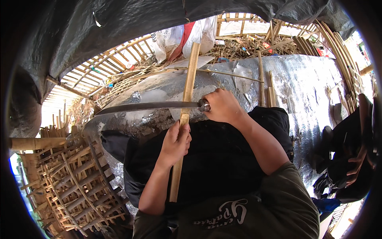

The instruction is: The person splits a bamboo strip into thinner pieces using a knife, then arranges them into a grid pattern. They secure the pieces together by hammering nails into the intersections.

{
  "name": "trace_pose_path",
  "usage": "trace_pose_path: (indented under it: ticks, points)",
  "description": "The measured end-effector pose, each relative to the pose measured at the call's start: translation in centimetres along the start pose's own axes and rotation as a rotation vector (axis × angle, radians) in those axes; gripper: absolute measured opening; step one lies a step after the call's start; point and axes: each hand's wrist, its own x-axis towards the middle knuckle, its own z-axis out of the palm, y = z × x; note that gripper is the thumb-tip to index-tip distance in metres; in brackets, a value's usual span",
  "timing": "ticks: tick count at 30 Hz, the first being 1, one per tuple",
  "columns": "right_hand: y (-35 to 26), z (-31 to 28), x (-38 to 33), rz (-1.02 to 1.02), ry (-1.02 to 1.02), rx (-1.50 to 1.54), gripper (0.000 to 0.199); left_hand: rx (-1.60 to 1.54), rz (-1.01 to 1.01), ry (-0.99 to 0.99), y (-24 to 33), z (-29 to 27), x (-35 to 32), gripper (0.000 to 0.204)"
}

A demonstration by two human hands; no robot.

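Note:
My left hand (pixel 175 140) is closed around a long bamboo strip (pixel 191 73), which stands lengthwise in front of me and reaches past my lap toward the far side. In my right hand (pixel 223 105) is the handle of a machete, fingers wrapped round it. The machete's long dark blade (pixel 147 106) points left and lies across the strip just beyond my left hand. Its edge meets the bamboo there; how deep it sits I cannot tell. The handle is mostly hidden by my right fist.
Silver sheeting (pixel 306 79) covers the surface around me. A woven bamboo lattice (pixel 77 187) stands at lower left, and bamboo scraps (pixel 254 47) lie at the far side near white sacks (pixel 205 36). Another person's hand (pixel 355 167) shows at far right. Dark tarpaulin (pixel 119 24) hangs overhead.

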Motion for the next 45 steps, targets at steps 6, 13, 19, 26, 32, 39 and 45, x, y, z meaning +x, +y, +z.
trace_pose_path:
  ticks: [6, 13, 19, 26, 32, 39, 45]
  points:
    - [-0.8, -0.7, 0.3, 0.122, -0.057, -0.074, 0.021, 0.1, 0.073, 0.092, -0.4, 0.2, -0.1, 0.027]
    - [-0.9, -0.9, 0.4, 0.172, -0.069, -0.157, 0.021, 0.098, 0.074, 0.085, -0.5, 0.4, 0.0, 0.028]
    - [-1.0, -0.6, 0.5, 0.175, -0.047, -0.184, 0.023, 0.119, 0.111, 0.086, -0.6, 0.2, 0.2, 0.029]
    - [-0.7, 0.0, 0.5, 0.182, -0.04, -0.174, 0.022, 0.19, 0.142, 0.116, -0.8, 0.2, 0.3, 0.03]
    - [-0.2, 0.2, 0.7, 0.192, -0.022, -0.192, 0.023, 0.206, 0.148, 0.128, -0.6, 0.3, 0.0, 0.031]
    - [0.9, -0.7, 1.3, 0.333, -0.001, -0.171, 0.016, 0.201, 0.139, 0.131, -0.6, 0.2, -0.5, 0.03]
    - [1.7, -0.4, 1.4, 0.364, 0.014, -0.172, 0.025, 0.189, 0.168, 0.064, -0.8, 0.1, -0.7, 0.027]
